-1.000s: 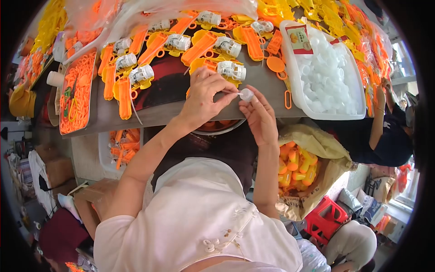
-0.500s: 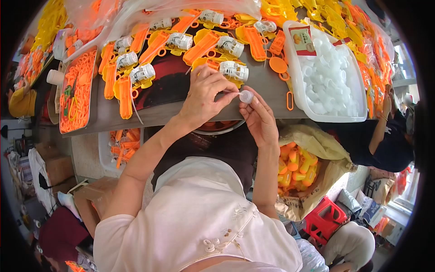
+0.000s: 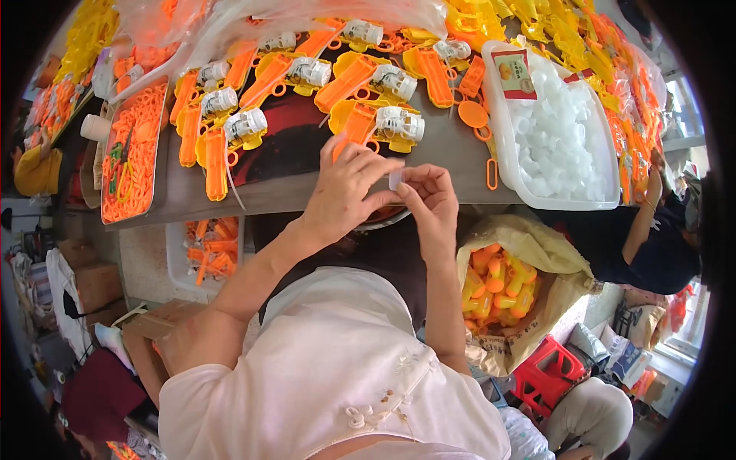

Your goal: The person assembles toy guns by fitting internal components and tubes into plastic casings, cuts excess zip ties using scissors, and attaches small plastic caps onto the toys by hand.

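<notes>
Between my hands, over the table's front edge, is a small translucent white cap point(image 3: 395, 180). My right hand point(image 3: 431, 201) pinches it between thumb and fingers. My left hand point(image 3: 346, 186) is at the cap's left side, its thumb and fingers bent together; whatever thin piece they may hold is hidden. Just beyond my left hand lies an orange and yellow toy assembly with a white printed cylinder point(image 3: 400, 124). Several similar assemblies point(image 3: 310, 72) lie behind and to the left. A white tub point(image 3: 613, 195) at the right holds many translucent caps.
A tray of small orange parts point(image 3: 157, 96) stands on the left. Below the table are a sack point(image 3: 563, 244) of orange-yellow pieces and a bin point(image 3: 175, 257) of orange parts. A red stool point(image 3: 548, 373) is lower right. Co-workers' arms show at the far right point(image 3: 642, 218) and far left.
My right hand has turned and shifted slightly left, tilting the cap from face-up to edge-on. My left hand has moved a little down. The table view has shifted slightly to the right.
</notes>
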Available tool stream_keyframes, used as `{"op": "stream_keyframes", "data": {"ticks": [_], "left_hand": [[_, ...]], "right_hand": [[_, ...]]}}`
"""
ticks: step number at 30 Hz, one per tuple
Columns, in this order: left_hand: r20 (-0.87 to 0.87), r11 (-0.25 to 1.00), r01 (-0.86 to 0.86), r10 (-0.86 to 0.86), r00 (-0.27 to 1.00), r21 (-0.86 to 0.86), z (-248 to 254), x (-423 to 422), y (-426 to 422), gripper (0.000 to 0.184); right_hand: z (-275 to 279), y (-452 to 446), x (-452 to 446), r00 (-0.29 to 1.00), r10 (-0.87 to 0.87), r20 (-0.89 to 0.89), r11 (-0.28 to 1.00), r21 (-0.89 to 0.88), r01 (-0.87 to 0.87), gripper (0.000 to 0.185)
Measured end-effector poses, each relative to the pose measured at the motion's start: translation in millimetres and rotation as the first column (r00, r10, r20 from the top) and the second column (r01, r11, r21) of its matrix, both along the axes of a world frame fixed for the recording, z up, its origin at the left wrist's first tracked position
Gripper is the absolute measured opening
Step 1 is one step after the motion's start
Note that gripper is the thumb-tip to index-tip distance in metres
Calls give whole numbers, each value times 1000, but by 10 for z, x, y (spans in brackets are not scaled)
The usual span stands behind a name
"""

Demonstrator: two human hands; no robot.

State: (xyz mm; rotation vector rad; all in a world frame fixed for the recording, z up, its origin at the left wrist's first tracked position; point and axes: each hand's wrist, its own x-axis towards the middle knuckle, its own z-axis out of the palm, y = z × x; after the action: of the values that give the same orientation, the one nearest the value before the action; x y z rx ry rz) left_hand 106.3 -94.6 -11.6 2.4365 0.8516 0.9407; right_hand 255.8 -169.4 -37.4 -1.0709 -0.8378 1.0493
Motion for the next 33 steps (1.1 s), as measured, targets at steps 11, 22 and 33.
{"op": "stream_keyframes", "data": {"ticks": [11, 22, 33], "left_hand": [[-40, 930, -132, 154, 987, 342, -61, -24, -14, 46], [-41, 963, -156, 169, 985, 220, -233, -106, 402, 36], [-138, 944, -27, 77, 987, 330, -292, 38, 313, 34]], "right_hand": [[-43, 160, -181, 916, -197, 350, 974, -38, 224, 11], [58, 8, 3, 854, -161, 494, 986, 54, 154, 10], [205, 863, 340, 547, -98, 831, 995, 83, 53, 28]]}}
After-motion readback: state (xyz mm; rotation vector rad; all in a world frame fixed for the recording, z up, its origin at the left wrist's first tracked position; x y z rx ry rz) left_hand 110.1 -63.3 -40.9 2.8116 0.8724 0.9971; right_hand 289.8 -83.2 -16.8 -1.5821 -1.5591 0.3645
